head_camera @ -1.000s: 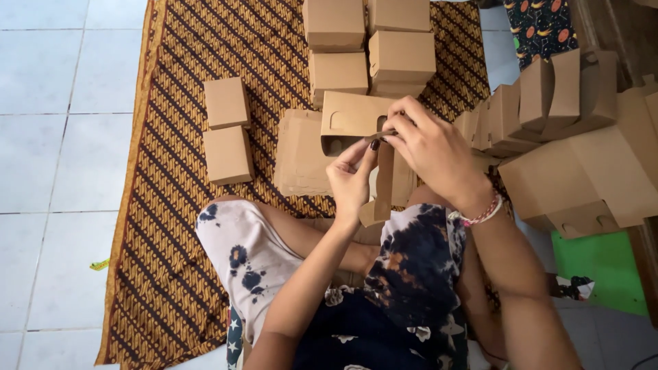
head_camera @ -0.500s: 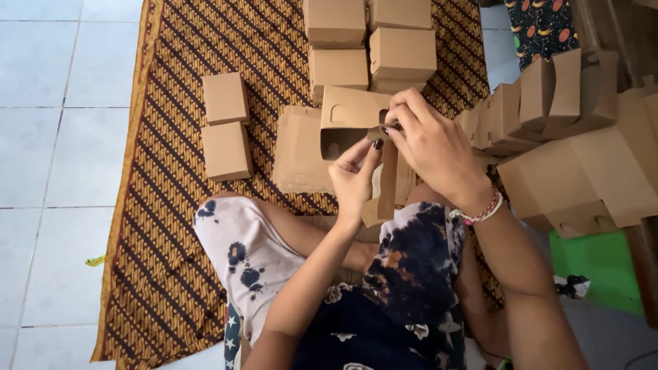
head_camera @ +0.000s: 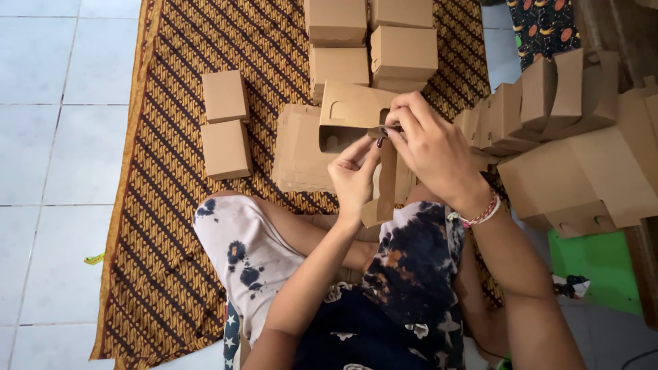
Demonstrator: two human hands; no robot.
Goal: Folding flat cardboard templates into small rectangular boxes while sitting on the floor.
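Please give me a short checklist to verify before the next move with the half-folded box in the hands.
1. Both hands on the box: ok. Left hand and right hand meet at its front edge.
2. Box held off the mat: ok, it is above the knees.
3. Front opening of the box not yet closed: ok, a dark gap shows.
4. Hanging flap free: ok, it drops between the hands.
5. Flat blanks near: ok, just behind the box.
6. Tab seated under the fingertips: cannot tell, the fingers hide it.
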